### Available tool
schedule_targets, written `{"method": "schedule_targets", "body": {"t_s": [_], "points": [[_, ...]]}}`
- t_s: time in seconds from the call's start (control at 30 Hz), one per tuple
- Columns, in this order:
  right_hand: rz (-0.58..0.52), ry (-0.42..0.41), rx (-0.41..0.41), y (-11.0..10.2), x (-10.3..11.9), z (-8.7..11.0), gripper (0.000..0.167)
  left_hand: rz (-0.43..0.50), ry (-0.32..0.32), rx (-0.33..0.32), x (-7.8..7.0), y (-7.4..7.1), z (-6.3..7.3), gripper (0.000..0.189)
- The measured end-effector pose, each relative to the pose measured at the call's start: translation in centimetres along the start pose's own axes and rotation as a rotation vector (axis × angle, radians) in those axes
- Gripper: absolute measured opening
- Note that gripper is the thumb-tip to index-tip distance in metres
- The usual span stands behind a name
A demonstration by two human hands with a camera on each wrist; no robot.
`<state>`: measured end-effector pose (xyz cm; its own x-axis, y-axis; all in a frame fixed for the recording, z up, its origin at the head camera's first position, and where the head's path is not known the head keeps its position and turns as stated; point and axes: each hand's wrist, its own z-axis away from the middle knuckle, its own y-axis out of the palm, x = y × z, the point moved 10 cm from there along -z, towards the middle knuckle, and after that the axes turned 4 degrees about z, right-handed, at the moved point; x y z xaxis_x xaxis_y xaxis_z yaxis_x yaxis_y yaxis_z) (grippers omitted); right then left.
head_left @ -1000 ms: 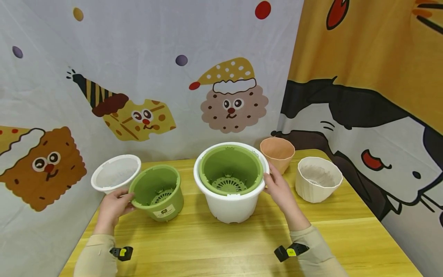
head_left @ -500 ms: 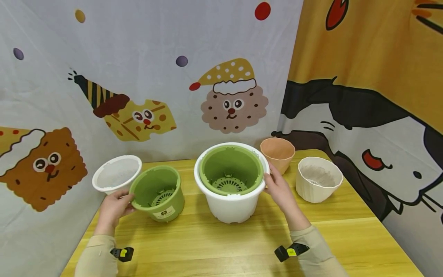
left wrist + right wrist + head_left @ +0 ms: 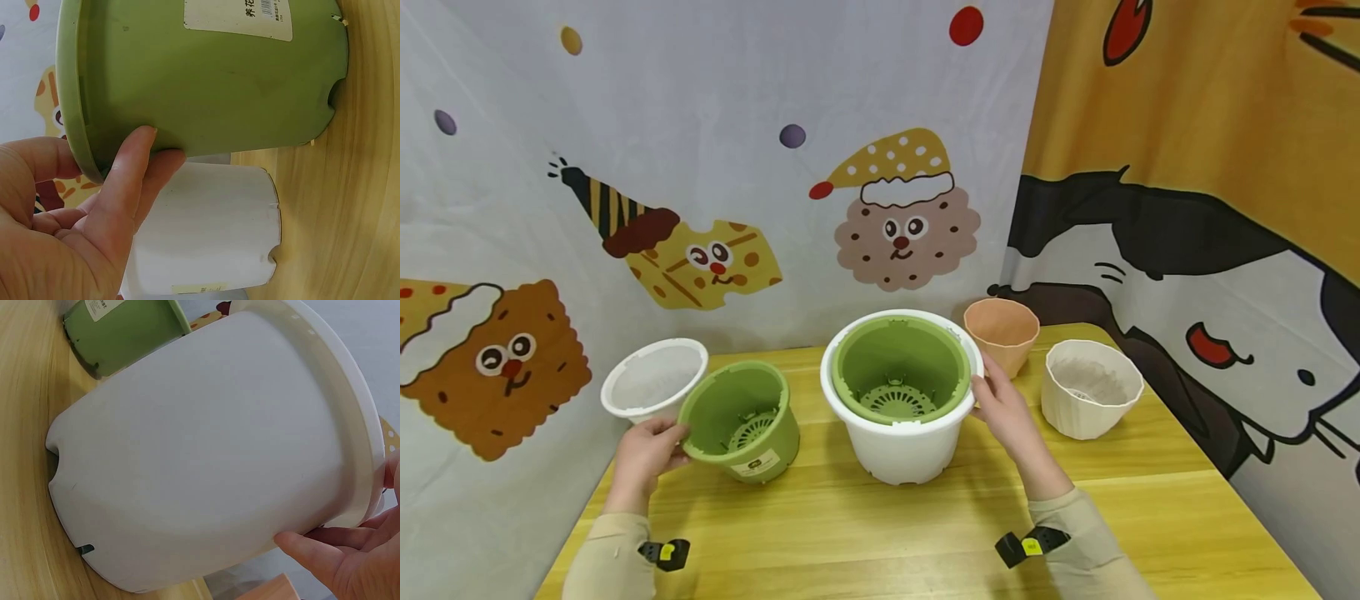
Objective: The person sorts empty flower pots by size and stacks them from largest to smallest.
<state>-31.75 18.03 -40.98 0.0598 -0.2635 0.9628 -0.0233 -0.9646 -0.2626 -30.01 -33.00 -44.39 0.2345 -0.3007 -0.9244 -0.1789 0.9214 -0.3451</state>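
Head view: one green pot (image 3: 901, 358) inside the middle white pot (image 3: 902, 454).

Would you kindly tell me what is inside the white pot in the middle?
A green pot with a slotted bottom sits inside the white pot. It covers the white pot's floor, which cannot be seen.

On my feed I can read 养花 on the green pot's (image 3: 206, 81) label (image 3: 240, 17), beside a barcode (image 3: 267, 9); its finer print is blurred. I can't make out the sticker (image 3: 200, 289) on the left white pot (image 3: 206, 225) or the yellow tags (image 3: 1032, 547) on the wrist cameras (image 3: 1010, 551).
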Motion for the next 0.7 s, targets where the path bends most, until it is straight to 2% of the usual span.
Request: {"method": "schedule_targets", "body": {"t_s": [0.3, 0.7], "points": [[-0.013, -0.007, 0.005, 0.04, -0.01, -0.01, 0.054, -0.025, 0.003, -0.021, 0.12, -0.37, 0.43, 0.043], [-0.009, -0.006, 0.004, 0.12, -0.02, 0.05, 0.055, 0.012, 0.015, -0.07, 0.24, -0.53, 0.42, 0.041]]}}
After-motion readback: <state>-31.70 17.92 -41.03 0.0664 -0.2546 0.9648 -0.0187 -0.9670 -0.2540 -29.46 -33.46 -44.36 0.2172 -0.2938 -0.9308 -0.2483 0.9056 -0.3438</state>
